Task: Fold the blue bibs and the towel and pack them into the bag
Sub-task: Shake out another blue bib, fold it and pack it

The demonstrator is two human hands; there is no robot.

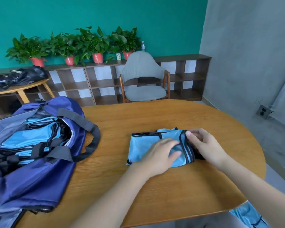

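One blue bib (148, 146) lies partly folded on the table (155, 186), at about 1 o'clock from us, and both our hands are on it. Our left hand (161, 155) lies on the mesh with the fingers spread and fairly straight, pressing rather than holding, so its grip is wide. Our right hand (204, 145) has the fingers curled in a narrow grip on the black-trimmed edge at the bib's 3 o'clock end. The purple bag (39, 170) sits open at our 9 o'clock, well apart from the bib, with folded bibs (31, 139) already stacked inside. We judge the main risk to be the thin, slippery mesh springing open once the flat hand lifts, since nothing else holds the layers down. If we pull the edge over while the left hand presses too lightly, the whole bundle could slide across the smooth wood and fold crooked. Carried to the bag by one end, it might unroll, or snag on the black strap (82, 122) arching over the mouth. More blue cloth (248, 216) hangs off the table edge at 5 o'clock and could slip to the floor.
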